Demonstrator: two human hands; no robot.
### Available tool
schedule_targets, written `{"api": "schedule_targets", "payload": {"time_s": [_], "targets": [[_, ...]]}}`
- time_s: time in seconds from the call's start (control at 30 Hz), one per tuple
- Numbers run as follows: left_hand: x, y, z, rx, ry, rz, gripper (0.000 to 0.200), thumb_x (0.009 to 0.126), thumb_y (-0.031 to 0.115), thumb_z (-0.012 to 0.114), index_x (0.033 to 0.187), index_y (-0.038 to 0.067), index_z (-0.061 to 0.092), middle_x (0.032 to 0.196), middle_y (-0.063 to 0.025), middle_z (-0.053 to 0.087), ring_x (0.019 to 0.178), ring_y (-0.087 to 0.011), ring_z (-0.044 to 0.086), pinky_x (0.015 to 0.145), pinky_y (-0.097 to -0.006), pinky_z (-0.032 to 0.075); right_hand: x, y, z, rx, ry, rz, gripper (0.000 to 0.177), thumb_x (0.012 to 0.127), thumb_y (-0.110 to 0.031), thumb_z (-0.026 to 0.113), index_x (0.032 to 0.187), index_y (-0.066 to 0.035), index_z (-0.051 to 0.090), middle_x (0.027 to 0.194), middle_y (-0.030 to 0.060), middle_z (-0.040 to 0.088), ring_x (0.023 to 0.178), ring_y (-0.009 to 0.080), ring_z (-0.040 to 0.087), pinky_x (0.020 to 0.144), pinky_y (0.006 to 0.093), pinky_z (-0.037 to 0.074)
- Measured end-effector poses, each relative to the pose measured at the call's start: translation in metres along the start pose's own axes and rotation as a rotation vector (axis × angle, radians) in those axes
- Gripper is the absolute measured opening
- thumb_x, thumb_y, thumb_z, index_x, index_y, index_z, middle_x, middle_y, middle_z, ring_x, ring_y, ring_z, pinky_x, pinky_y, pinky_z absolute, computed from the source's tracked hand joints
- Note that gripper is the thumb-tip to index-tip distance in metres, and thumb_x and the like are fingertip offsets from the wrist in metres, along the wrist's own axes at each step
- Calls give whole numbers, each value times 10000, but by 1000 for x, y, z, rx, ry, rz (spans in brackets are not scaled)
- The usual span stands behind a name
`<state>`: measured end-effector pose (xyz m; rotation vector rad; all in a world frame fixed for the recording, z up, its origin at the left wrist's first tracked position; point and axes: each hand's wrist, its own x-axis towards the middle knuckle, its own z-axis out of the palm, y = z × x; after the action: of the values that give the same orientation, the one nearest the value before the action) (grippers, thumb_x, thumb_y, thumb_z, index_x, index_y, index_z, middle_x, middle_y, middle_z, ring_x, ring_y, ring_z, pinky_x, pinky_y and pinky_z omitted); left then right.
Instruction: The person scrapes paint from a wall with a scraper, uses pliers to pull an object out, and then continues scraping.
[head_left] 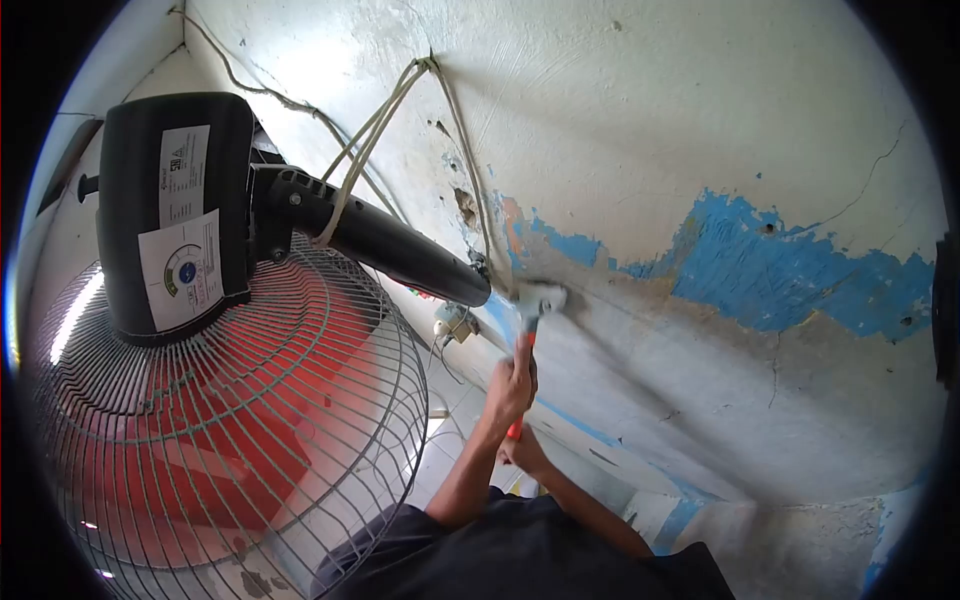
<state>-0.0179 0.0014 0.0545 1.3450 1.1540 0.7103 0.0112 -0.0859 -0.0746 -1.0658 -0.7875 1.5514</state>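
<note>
A hammer (525, 342) with a red-orange handle and a pale grey head is held up close against the wall, its head just below the end of a black pole. My left hand (512, 386) is wrapped around the upper part of the handle. Lower down, my right hand (522, 453) is closed at the handle's bottom end. Around the hammer head the wall (640, 350) is bare grey plaster, bordered above by a ragged patch of blue paint (740, 260).
A large fan (250, 400) with a wire cage and red blades fills the left side, close to my left arm. Its black pole (400, 240) reaches toward the wall. Cords (385, 115) loop from a wall fixing around the pole. Behind it sits a small box (456, 322) with wires.
</note>
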Motion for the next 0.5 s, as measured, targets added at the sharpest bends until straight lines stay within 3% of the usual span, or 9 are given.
{"api": "schedule_targets", "payload": {"time_s": [0.1,0.2,0.3,0.4,0.5], "targets": [[3,-32,5,-2,-17,-45,719,957,641,275,501,94,373,427,-4,365,376,-106,376,379,-278,307,-4,25,-2,90,-68,11,291,868,-91,483,581,-40,486,508,40,506,447,127,502,426,288,361],[0,18,-1,-29,35,25,717,961,636,264,506,93,378,429,-4,367,370,-111,367,374,-284,302,7,-12,-1,-83,-52,-57,296,875,-91,473,584,-40,488,506,35,507,440,127,497,430,285,365],[6,29,-5,-61,51,47,720,967,625,256,507,85,379,430,-10,372,359,-116,358,366,-285,291,8,-45,9,-117,-49,-84,303,878,-119,480,589,-28,499,513,43,519,450,118,505,429,281,373],[6,-18,-4,112,33,10,765,946,658,276,515,43,423,454,-31,397,426,-145,401,445,-323,356,14,26,-1,32,-127,14,205,870,-100,469,687,-26,524,564,54,542,482,125,522,436,272,391],[6,-21,-4,138,10,-73,760,949,649,291,526,32,425,474,-36,396,464,-142,394,474,-332,356,6,21,1,69,-267,5,128,854,-71,458,768,-30,544,601,58,562,550,131,569,483,282,426]]}}
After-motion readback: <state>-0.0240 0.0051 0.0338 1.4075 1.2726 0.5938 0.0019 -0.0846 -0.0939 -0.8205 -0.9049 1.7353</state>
